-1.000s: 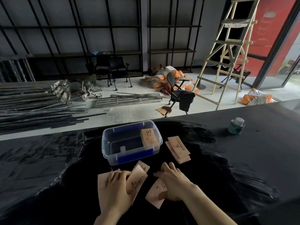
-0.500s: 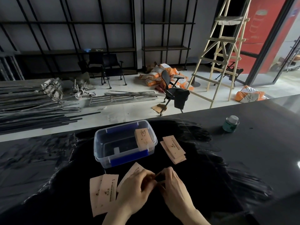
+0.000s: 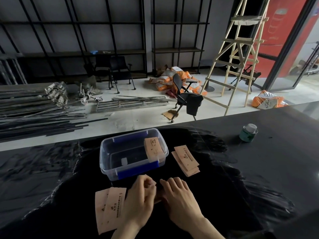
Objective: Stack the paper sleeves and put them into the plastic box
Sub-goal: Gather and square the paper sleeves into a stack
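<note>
Two hands meet over the dark table, just in front of the clear plastic box. The left hand is curled, its fingertips pinched together near the right hand, whose fingers are bent downward; whether either has hold of a sleeve cannot be told. One stack of paper sleeves leans inside the box at its right end. Another pile lies just right of the box, and two overlapping sleeves lie beside the left hand.
</note>
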